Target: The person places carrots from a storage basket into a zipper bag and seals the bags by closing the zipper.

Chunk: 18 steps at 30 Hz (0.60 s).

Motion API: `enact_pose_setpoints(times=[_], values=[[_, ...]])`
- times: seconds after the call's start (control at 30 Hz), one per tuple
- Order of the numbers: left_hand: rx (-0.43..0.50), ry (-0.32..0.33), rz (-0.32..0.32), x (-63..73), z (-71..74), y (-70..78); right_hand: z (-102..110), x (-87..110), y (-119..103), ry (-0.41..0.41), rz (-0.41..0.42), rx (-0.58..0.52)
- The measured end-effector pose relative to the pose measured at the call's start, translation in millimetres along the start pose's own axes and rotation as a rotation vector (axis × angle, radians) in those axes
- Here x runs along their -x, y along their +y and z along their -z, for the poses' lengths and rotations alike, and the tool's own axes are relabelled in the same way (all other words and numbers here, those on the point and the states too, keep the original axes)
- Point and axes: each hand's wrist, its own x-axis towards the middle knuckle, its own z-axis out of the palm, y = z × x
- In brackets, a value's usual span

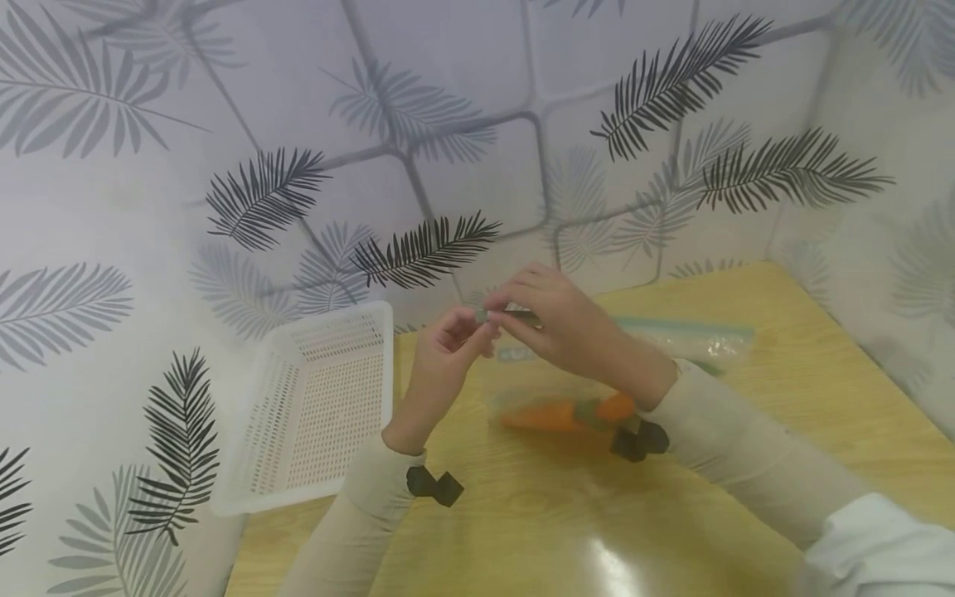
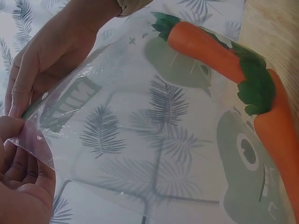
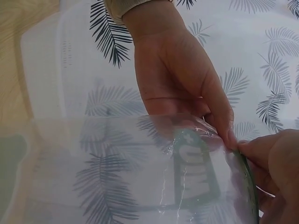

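Observation:
A clear zip bag (image 2: 126,140) with green printed shapes hangs from both hands by its green-edged top. Orange carrots (image 2: 205,49) with leafy green tops are inside it, low in the bag. With thumb and fingers, my left hand (image 1: 436,373) pinches a top corner of the bag. My right hand (image 1: 559,319) pinches the green strip (image 3: 252,186) right beside it, so the fingertips of both hands meet at the corner. In the head view the right forearm partly covers the bag and the carrots.
A white perforated plastic basket (image 1: 386,373) stands left of the hands on the yellow wood-grain table (image 1: 522,531). Behind the table rises a pale wall covering (image 1: 477,66) with leaf prints. A small dark block (image 1: 436,485) is strapped at each wrist.

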Motion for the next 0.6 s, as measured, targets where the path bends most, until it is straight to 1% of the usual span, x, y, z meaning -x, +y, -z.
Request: enact_pose_setpoints(times=[0.2, 0.37, 0.6], values=[[-0.004, -0.016, -0.034, -0.6, 0.4, -0.7, 1.2, 2.8, 1.7, 0.001, -0.001, -0.041], [-0.003, -0.032, -0.050, -1.2, 0.5, -1.7, 4.2, 5.8, 1.0, 0.000, -0.008, -0.061], [-0.028, 0.000, -0.047, -0.4, 1.1, -2.0, 9.3, 10.1, 1.7, -0.001, -0.024, -0.052]])
